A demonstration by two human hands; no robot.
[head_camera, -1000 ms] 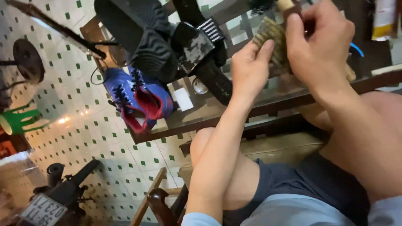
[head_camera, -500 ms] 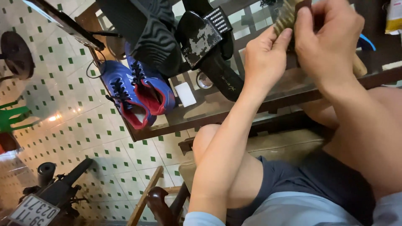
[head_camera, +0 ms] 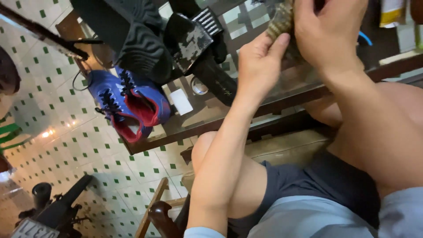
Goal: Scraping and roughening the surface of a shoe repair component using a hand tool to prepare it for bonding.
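- While the person sits with bare knees under a glass-topped bench [head_camera: 207,119], both hands work at a small ribbed, olive-brown woven piece [head_camera: 282,20] held at twelve o'clock, just above the glass.
- The left hand [head_camera: 260,61] has its fingers closed on the lower edge of the woven piece; the thumb tip presses its side.
- The right hand [head_camera: 328,33] wraps over the piece from one o'clock, fingers curled shut around it and hiding most of it.
- Judging by its ridged weave, the piece looks light, soft and bendable, not slippery; pinching its edges between thumb and fingers seems the surest hold. What kind of thing it is cannot be told.
- At ten o'clock, blue and red lace-up shoes [head_camera: 128,103] show under the glass; black sandals [head_camera: 145,44] lie at eleven o'clock, near the left hand.
- The bench's dark wooden rim runs just below the wrists, so room is tight toward the knees.
- Open green-dotted tiled floor [head_camera: 57,128] spreads toward nine o'clock.
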